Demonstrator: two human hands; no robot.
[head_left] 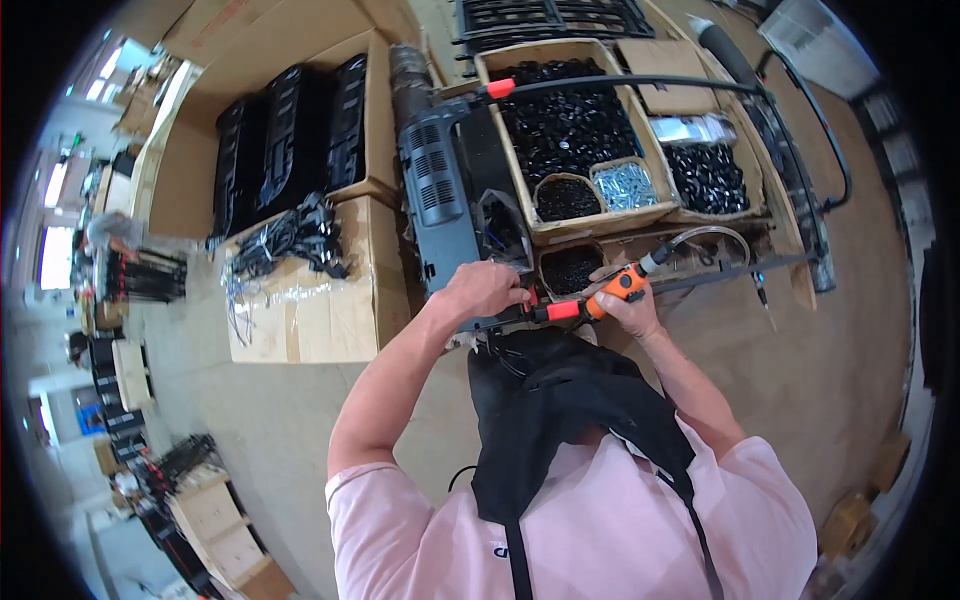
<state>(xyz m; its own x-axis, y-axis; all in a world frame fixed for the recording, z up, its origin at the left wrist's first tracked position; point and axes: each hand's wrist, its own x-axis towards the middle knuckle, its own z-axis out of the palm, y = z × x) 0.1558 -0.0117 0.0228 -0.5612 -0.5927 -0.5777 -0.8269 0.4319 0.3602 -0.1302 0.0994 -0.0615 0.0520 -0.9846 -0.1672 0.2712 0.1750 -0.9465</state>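
My right hand (632, 312) is wrapped around an orange and black power screwdriver (622, 285) with a red nose, which points left. A dark grey vented plastic housing (437, 190) lies lengthwise in front of me. My left hand (482, 290) rests at its near end, fingers curled together close to the driver's tip. A small red part shows by those fingertips; what they pinch is hidden. A black tubular frame (640, 80) with red sleeves reaches across the boxes beyond.
A cardboard tray (640, 215) holds black parts and silver screws. To its right stands another box of black pieces (705, 178). A large carton with black mouldings (285, 140) is at left, behind a taped carton (300, 320) topped with black cables (290, 240). A hose (715, 230) runs from the driver.
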